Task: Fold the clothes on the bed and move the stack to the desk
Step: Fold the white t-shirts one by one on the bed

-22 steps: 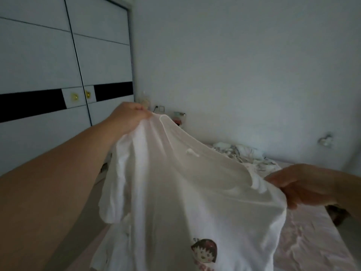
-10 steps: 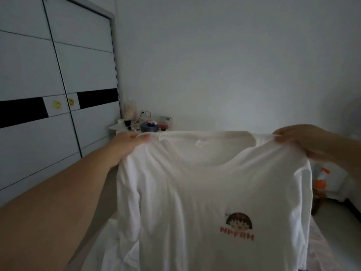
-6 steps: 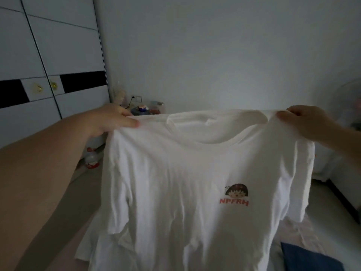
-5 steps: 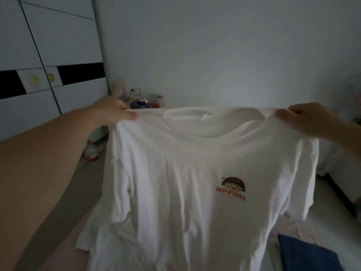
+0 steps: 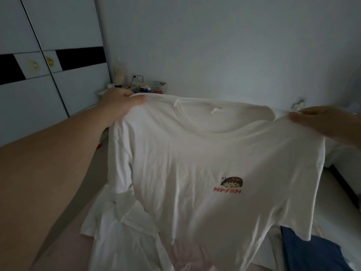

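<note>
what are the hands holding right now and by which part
Both hands hold the white t-shirt up by its shoulders: left hand pinches one shoulder, right hand the other.

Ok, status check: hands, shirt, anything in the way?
Left hand and right hand each grip a shoulder of the white T-shirt. Shirt held up, spread, print facing camera, unfolded. Below it on the bed: white garment, blue garment.

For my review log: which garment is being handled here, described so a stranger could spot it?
Start at the bed with its pink sheet. Above it, the left hand and right hand hold a white T-shirt spread by its shoulders. Unlike the plain white garment and the blue garment lying below, it has a small cartoon head over red letters.
</note>
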